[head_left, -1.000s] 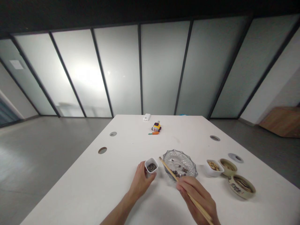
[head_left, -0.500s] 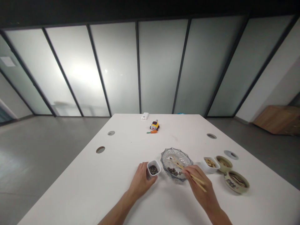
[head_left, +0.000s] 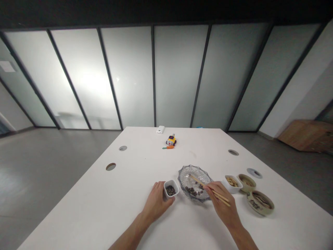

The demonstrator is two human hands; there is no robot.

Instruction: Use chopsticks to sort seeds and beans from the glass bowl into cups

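Note:
My left hand (head_left: 158,201) is wrapped round a small white square bowl (head_left: 177,190) standing on the table, thumb at its near side. Dark beans or seeds (head_left: 170,190) lie in that bowl. In my right hand (head_left: 223,203) is a pair of chopsticks (head_left: 198,180), their tips reaching down into a scalloped clear glass bowl (head_left: 182,170). Several dark seeds (head_left: 191,190) are scattered in the glass bowl, mostly on its near side. Whether the chopstick tips pinch a seed is too small to tell.
To the right stand a white bowl of pale nuts (head_left: 232,182), a greenish round dish (head_left: 247,183) and another dish with dark strips (head_left: 261,204). A toy car (head_left: 171,140), a toy carrot (head_left: 168,147) and a white box (head_left: 160,129) lie farther back. Round holes (head_left: 111,166) pierce the table (head_left: 130,180).
The chopsticks have shifted slightly within the glass bowl, and seeds near them lie more spread out. My left hand keeps its hold on the white bowl.

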